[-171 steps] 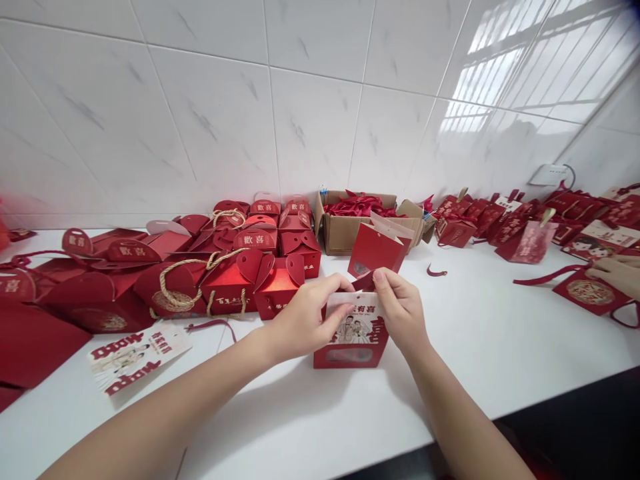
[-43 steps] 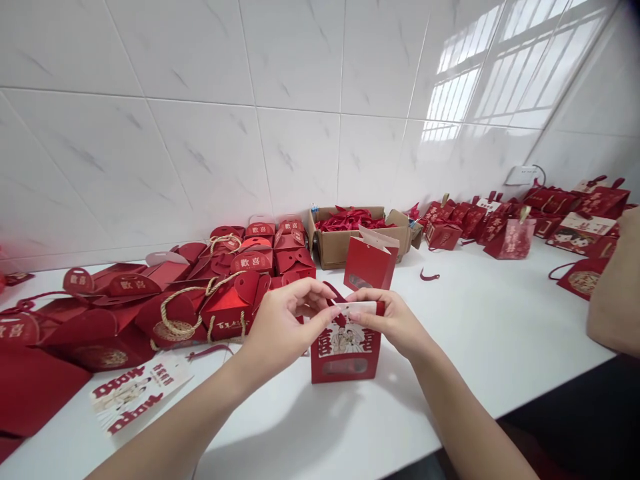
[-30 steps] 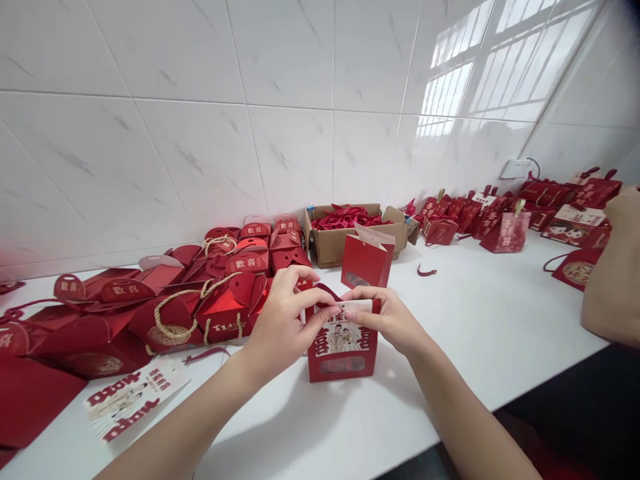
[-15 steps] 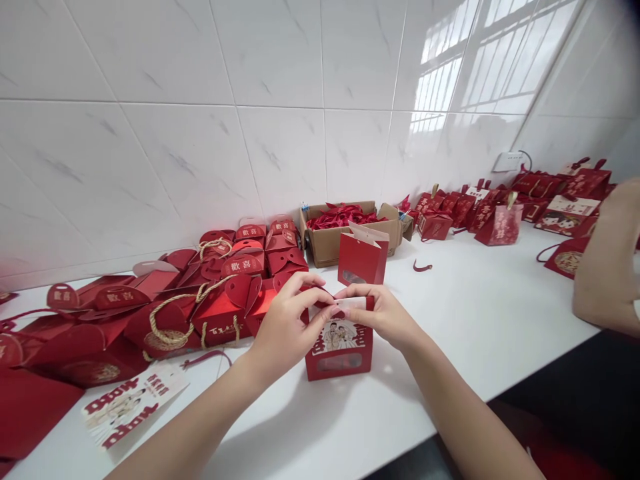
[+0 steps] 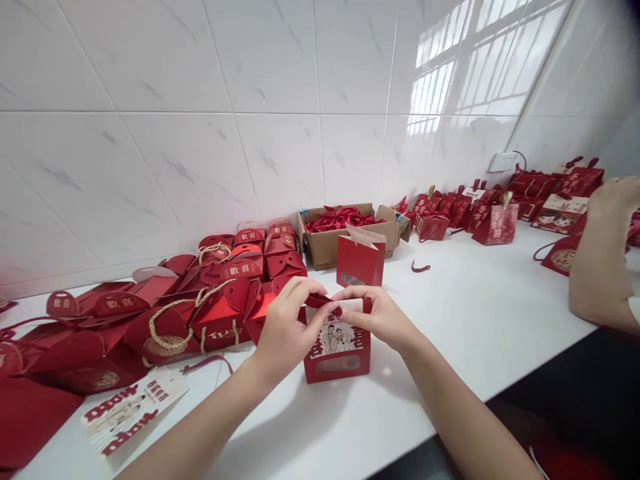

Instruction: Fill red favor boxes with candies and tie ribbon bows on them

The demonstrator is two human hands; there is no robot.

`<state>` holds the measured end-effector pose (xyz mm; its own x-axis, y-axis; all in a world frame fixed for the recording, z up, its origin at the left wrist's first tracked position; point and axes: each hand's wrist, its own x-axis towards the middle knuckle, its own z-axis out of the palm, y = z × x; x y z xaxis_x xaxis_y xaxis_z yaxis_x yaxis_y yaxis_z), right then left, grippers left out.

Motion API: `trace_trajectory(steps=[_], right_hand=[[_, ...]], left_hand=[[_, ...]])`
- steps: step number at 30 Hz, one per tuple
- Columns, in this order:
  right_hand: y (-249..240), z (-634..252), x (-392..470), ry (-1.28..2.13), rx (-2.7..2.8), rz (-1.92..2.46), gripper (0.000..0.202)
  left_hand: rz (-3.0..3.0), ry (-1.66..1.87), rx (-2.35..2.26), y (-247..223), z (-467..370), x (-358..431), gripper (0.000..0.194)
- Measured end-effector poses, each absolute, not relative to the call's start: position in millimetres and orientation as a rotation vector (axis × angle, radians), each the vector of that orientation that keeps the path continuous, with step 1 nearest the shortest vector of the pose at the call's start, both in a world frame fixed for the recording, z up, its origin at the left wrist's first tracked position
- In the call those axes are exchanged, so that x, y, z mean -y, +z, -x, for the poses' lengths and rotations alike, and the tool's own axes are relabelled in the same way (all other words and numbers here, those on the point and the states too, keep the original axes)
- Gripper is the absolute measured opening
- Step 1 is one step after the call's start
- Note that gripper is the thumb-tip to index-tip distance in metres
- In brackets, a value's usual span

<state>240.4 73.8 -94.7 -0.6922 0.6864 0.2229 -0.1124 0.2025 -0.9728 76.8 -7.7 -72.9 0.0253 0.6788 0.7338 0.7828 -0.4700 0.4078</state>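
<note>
A small red gift box point(image 5: 313, 373) with a clear window low on its front stands upright before me. On its front lies a white card point(image 5: 337, 339) printed with a couple and red characters. My left hand point(image 5: 283, 327) pinches a dark red ribbon point(image 5: 317, 303) at the top of the box. My right hand point(image 5: 383, 317) is closed on the box's top edge, thumb in front and forefinger behind, close to the ribbon's end. Fingers partly hide the holes there. A second red box point(image 5: 361, 261), open at the top, stands just behind.
Many red boxes point(image 5: 237, 269) with rope handles crowd the left. A loose printed card point(image 5: 133, 413) lies nearer. Behind is a carton point(image 5: 325, 248) of red ribbons. A ribbon piece point(image 5: 420, 268) lies right of centre; another person's arm point(image 5: 597, 260) reaches in beside finished-looking bags point(image 5: 495, 225).
More of the dark red ribbon now shows between my hands, bent over the box top. My hands stay at the same spot. The other person's arm at the right has shifted slightly.
</note>
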Motion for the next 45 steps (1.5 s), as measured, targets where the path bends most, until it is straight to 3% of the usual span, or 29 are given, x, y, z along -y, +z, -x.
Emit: trace_trajectory(steps=[9,15,25,45], right_hand=[[-94,-238,-73,1.355,1.883,0.527,0.025],[-101,-233,-75,1.314,1.822,0.556,0.018],[-101,-232,-73,1.18,1.842,0.552,0.013],[-104,-232,-71,1.116,1.858,0.562,0.013]], left_hand=[[2.146,-1.774,1.892,-79,-76,3,0.043],[2.143,-1.822,1.988,-76,-72,2,0.036],[2.168,-2.062,2.119,-73,-70,0,0.045],[2.147,-2.017,2.171,-73,-71,2,0.046]])
